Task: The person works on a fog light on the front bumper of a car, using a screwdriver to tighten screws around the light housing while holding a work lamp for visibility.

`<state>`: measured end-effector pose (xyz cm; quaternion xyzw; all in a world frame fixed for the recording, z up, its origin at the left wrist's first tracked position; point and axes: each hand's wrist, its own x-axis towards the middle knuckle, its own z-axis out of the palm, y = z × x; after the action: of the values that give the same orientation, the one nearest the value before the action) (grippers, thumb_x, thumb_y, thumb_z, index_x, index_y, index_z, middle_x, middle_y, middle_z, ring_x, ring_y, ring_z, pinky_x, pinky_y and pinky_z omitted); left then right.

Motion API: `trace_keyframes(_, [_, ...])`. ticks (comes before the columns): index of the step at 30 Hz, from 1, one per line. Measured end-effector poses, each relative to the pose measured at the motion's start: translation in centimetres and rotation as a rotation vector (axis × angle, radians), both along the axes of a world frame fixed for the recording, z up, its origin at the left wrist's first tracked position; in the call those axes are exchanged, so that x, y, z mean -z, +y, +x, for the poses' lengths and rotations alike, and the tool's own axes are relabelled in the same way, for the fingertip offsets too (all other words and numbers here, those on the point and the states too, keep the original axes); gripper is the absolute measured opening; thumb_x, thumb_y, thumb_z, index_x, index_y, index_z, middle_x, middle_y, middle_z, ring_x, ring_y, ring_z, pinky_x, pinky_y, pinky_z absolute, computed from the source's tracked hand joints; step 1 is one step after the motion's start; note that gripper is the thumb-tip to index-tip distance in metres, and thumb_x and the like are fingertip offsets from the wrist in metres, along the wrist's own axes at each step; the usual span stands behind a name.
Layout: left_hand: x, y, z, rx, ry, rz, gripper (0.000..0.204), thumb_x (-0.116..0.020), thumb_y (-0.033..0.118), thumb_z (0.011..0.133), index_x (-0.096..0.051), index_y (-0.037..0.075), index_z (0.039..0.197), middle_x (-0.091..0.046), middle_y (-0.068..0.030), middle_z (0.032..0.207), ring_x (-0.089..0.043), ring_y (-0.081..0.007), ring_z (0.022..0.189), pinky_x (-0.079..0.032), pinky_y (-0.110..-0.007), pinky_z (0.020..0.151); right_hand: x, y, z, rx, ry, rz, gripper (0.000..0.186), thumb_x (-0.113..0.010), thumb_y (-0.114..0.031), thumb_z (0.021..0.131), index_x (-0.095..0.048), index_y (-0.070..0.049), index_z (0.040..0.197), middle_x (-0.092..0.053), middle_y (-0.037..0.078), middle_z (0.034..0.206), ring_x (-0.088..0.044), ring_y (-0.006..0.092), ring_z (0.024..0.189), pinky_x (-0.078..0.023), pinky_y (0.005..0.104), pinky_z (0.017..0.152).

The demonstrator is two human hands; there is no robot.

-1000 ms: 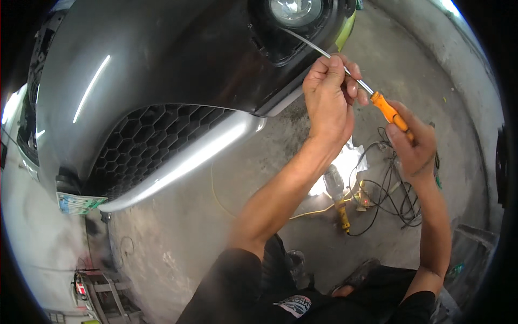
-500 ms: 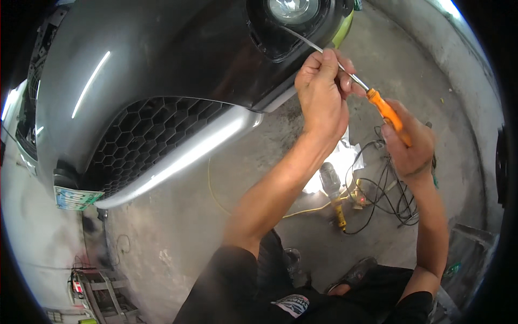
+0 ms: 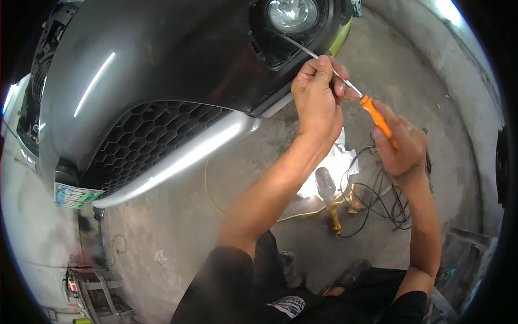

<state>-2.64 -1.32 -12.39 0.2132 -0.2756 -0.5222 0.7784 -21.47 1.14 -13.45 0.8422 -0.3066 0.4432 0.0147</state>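
1. Orange plastic forms the handle of a long screwdriver, and the right hand wraps that handle, fingers pressed together around it, thumb lying along the top.
2. The thin metal shaft runs up and left from the handle, passing through the left hand toward the round fog lamp.
3. The left hand's fingers pinch the shaft partway along, the thumb pointing up beside it, the other fingertips curled over the metal.
4. The shaft's tip reaches the dark recess just below and left of the lamp; whether it touches a screw there cannot be made out.
5. The lamp sits in a dark grey car bumper that fills the upper left of the view.
6. Below the painted surface lies a black honeycomb grille, edged underneath by a silver trim strip.
7. A licence plate shows at the bumper's lower left end.
8. On the concrete floor beneath the hands stands a lit work lamp with a yellow grip, its glare washing out a pale sheet beside it.
9. A tangle of black cables lies just right of the lamp, below the right wrist, and a yellow cord curves off to the left.
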Motion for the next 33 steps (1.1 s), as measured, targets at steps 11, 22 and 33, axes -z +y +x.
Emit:
trace_keyframes(11, [-0.1, 0.1, 0.7, -0.041, -0.047, 0.033, 0.019, -0.055, 0.018, 0.107, -0.062, 0.001, 0.102, -0.065, -0.0096, 0.081, -0.052, -0.0093, 0.059, -0.060, -0.028, 0.053, -1.0, 0.7, 0.3, -0.043, -0.076, 0.164, 0.048, -0.067, -0.014, 0.091, -0.060, 0.004, 0.135, -0.047, 0.006, 0.066, -0.050, 0.0102, 0.057, -0.042, 0.0276, 0.054])
trace_keyframes(22, [0.1, 0.3, 1.4, -0.048, -0.027, 0.018, 0.018, -0.057, 0.018, 0.106, -0.063, 0.001, 0.101, -0.065, -0.0098, 0.081, -0.051, -0.0092, 0.058, -0.057, -0.027, 0.051, -2.0, 1.3, 0.0, -0.459, -0.813, 1.534, 0.040, -0.066, -0.010, 0.090, -0.064, 0.002, 0.128, -0.044, 0.004, 0.064, -0.048, 0.0081, 0.054, -0.041, 0.0273, 0.051])
trace_keyframes(33, [-0.8, 0.8, 1.6, -0.031, -0.017, 0.030, 0.018, -0.058, 0.017, 0.106, -0.061, 0.000, 0.102, -0.066, -0.0101, 0.082, -0.051, -0.0089, 0.058, -0.055, -0.027, 0.051, -1.4, 2.8, 0.9, -0.243, -0.578, 1.157, 0.037, -0.062, -0.017, 0.096, -0.065, 0.001, 0.128, -0.051, -0.004, 0.070, -0.052, 0.0066, 0.063, -0.038, 0.0239, 0.051])
